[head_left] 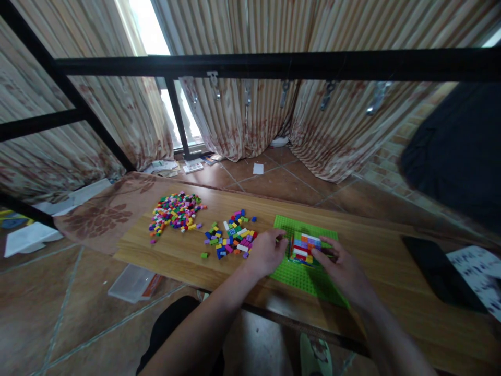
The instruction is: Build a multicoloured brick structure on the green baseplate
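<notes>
A block of stacked toy bricks (304, 247) in red, white, blue, orange and yellow rests on a green baseplate (305, 282). My right hand (342, 266) is at the block's right side, thumb at its near corner and fingers at its far corner, gripping it there. My left hand (268, 251) hovers by the baseplate's left edge, a short way from the block. Its fingers are curled together, and whatever they hold, if anything, is too small to make out. Just left of that hand lies a loose pile of mixed bricks (231, 233).
A larger heap of small colourful bricks (176, 211) lies further left on the wooden table (136, 243). A black flat object (426, 269) and a printed sheet (475, 274) are at the right. A black metal bar (250, 65) with hanging clips crosses above. A clear plastic box (131, 282) sits on the floor.
</notes>
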The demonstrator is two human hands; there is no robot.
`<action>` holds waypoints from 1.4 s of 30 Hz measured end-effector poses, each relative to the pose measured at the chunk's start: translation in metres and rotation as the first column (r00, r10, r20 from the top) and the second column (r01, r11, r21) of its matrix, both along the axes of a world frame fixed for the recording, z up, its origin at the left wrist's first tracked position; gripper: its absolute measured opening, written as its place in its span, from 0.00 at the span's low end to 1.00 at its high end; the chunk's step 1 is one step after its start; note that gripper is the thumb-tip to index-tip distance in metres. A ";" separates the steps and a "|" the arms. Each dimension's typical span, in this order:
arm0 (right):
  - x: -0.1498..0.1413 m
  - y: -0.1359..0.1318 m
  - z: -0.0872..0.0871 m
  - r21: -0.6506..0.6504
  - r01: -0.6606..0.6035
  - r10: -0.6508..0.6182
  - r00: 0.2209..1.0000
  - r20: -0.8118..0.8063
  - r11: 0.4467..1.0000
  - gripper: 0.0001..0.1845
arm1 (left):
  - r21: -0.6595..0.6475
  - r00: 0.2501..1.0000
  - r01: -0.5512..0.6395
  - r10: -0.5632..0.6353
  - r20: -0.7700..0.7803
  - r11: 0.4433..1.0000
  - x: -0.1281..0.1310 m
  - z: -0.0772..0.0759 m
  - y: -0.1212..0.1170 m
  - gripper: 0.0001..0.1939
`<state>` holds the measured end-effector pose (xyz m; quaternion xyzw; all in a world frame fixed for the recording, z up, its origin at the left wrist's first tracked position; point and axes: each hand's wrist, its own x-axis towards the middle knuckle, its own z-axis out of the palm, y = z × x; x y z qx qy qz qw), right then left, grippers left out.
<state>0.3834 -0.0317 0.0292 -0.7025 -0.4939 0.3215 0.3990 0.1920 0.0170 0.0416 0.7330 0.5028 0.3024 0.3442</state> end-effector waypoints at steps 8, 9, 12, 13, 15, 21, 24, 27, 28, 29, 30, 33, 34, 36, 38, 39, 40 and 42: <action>-0.001 0.003 0.003 -0.049 0.049 -0.051 0.998 -0.037 0.998 0.32 | 0.077 0.972 -0.111 0.124 -0.198 0.991 -0.067 0.014 0.032 0.15; 0.000 0.003 0.002 -0.044 0.043 -0.044 0.999 -0.027 0.998 0.32 | 0.065 0.960 -0.107 0.120 -0.253 0.992 -0.076 0.016 0.034 0.16; 0.000 0.003 0.000 -0.012 0.030 -0.029 0.999 0.012 0.999 0.30 | 0.055 0.924 -0.096 0.110 -0.366 0.994 -0.096 0.019 0.037 0.17; 0.001 0.004 -0.001 -0.006 0.029 -0.029 0.999 0.020 1.000 0.29 | 0.069 0.911 -0.082 0.103 -0.399 0.994 -0.099 0.018 0.037 0.18; 0.001 0.004 -0.003 -0.009 0.023 -0.023 1.000 0.019 1.000 0.29 | 0.108 0.883 -0.021 0.069 -0.464 0.994 -0.101 0.015 0.036 0.20; 0.004 0.006 -0.007 -0.014 0.025 -0.025 1.000 -0.007 1.000 0.30 | 0.140 0.813 0.126 -0.022 -0.582 0.982 -0.089 0.006 0.038 0.19; 0.005 0.006 -0.008 -0.004 0.018 -0.018 1.000 -0.012 1.000 0.29 | 0.135 0.804 0.093 0.006 -0.595 0.986 -0.085 0.004 0.038 0.18; 0.006 0.006 -0.009 0.020 0.007 -0.007 1.000 0.006 1.000 0.28 | 0.165 0.796 0.078 0.038 -0.604 0.983 -0.083 0.003 0.037 0.17; 0.005 0.006 -0.008 0.026 0.006 -0.006 1.000 0.014 1.000 0.28 | 0.178 0.793 0.079 0.046 -0.607 0.981 -0.082 0.003 0.037 0.16; 0.005 0.005 -0.008 0.032 0.008 -0.009 1.000 0.019 0.999 0.28 | 0.188 0.789 0.077 0.055 -0.611 0.979 -0.080 0.003 0.036 0.14; 0.005 0.005 -0.007 0.039 0.008 -0.009 1.000 0.023 0.999 0.28 | 0.193 0.784 0.072 0.064 -0.617 0.979 -0.079 0.004 0.036 0.13; 0.003 0.005 -0.005 0.050 0.010 -0.012 1.000 0.029 0.999 0.28 | 0.187 0.764 0.044 0.087 -0.639 0.981 -0.074 0.005 0.035 0.11; 0.003 0.005 -0.004 0.047 0.013 -0.015 0.999 0.031 0.999 0.28 | 0.184 0.759 0.036 0.093 -0.645 0.982 -0.073 0.006 0.035 0.11; 0.002 0.005 -0.002 0.037 0.023 -0.025 0.999 0.037 0.999 0.29 | 0.182 0.755 0.026 0.100 -0.648 0.983 -0.072 0.006 0.036 0.12; 0.002 0.005 0.000 0.038 0.034 -0.036 0.998 0.046 0.999 0.29 | 0.175 0.755 0.021 0.099 -0.648 0.984 -0.071 0.007 0.037 0.12; 0.002 0.005 0.000 0.041 0.037 -0.039 0.998 0.051 0.998 0.28 | 0.169 0.753 0.018 0.097 -0.650 0.986 -0.070 0.008 0.038 0.12; 0.001 0.005 0.001 0.044 0.038 -0.040 0.998 0.056 0.998 0.28 | 0.162 0.750 0.016 0.096 -0.655 0.987 -0.070 0.008 0.038 0.12; 0.001 0.005 0.001 0.056 0.036 -0.039 0.998 0.057 0.998 0.28 | 0.152 0.735 0.007 0.098 -0.671 0.988 -0.069 0.010 0.038 0.12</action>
